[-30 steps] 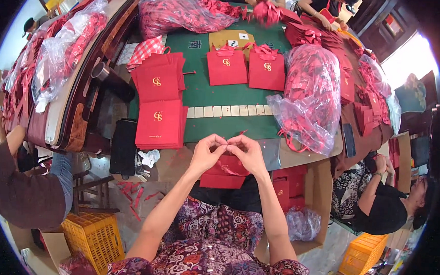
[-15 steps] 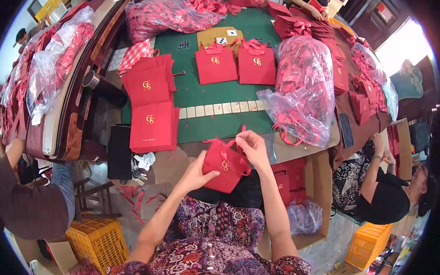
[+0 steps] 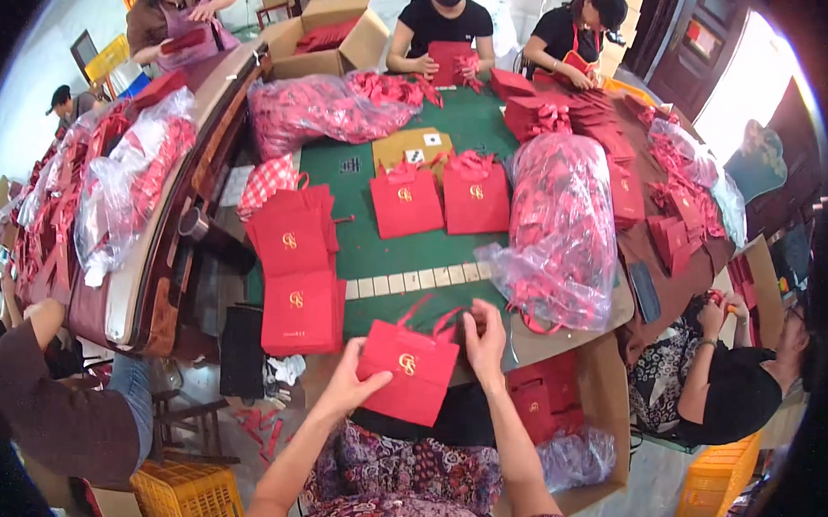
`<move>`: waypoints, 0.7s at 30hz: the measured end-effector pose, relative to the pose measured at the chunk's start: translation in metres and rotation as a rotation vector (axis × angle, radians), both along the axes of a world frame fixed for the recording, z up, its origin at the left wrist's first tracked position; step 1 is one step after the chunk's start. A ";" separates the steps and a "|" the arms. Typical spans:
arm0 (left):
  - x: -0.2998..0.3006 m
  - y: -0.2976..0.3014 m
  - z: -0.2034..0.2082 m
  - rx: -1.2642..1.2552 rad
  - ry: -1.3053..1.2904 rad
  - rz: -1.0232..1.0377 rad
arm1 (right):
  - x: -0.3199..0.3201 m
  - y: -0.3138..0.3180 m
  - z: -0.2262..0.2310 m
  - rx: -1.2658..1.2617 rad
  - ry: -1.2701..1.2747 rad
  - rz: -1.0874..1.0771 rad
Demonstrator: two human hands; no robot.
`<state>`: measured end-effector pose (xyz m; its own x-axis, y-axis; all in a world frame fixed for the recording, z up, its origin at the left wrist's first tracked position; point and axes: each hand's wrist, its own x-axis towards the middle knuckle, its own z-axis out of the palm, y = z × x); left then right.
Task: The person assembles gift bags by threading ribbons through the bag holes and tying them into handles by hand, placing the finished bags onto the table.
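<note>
My left hand (image 3: 348,384) is closed around the left side of a small red paper gift bag (image 3: 418,395) with gold lettering and ribbon handles. The bag hangs over my lap, its front turned up toward me. Right beside its right handle is my right hand (image 3: 486,343), fingers curved and apart; whether a fingertip touches the ribbon I cannot tell. On the green table just beyond, a pile of flat red bags (image 3: 298,309) lies to the left. Two finished-looking red bags (image 3: 405,203) with ribbon bows lie in the middle.
A clear plastic sack (image 3: 561,227) full of red ribbons fills the table's right side; another sack (image 3: 332,114) lies far left. A row of tiles (image 3: 413,281) crosses the table. Below right stands a carton (image 3: 609,411) of red bags. Co-workers (image 3: 733,379) sit around.
My view has tilted up, showing more people at the far side. The bag has turned its front more squarely toward me, and my right hand has loosened its pinch on the ribbon.
</note>
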<state>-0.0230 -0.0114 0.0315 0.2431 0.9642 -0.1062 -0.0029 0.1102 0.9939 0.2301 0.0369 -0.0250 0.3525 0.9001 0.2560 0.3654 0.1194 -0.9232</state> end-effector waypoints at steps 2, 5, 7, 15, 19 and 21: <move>-0.001 0.026 0.019 -0.065 -0.095 0.058 | 0.003 -0.018 -0.012 0.100 -0.233 0.012; 0.004 0.074 0.016 0.072 -0.104 0.267 | -0.007 -0.034 -0.010 0.139 -0.458 0.076; 0.005 0.112 0.002 0.186 -0.043 0.353 | -0.008 -0.033 -0.014 0.139 -0.491 0.104; 0.032 0.253 -0.026 0.382 0.046 0.451 | -0.004 -0.035 -0.016 0.109 -0.469 0.091; 0.041 0.302 -0.063 0.368 0.111 0.458 | -0.001 -0.031 -0.013 0.101 -0.480 0.078; 0.022 0.316 -0.086 0.423 0.222 0.500 | -0.008 -0.025 -0.012 0.132 -0.455 0.095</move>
<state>-0.0006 0.3042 -0.0548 -0.2253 0.9244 0.3079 0.2559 -0.2488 0.9341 0.2225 0.0117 -0.0370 0.0963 0.8720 0.4799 0.7105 0.2774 -0.6468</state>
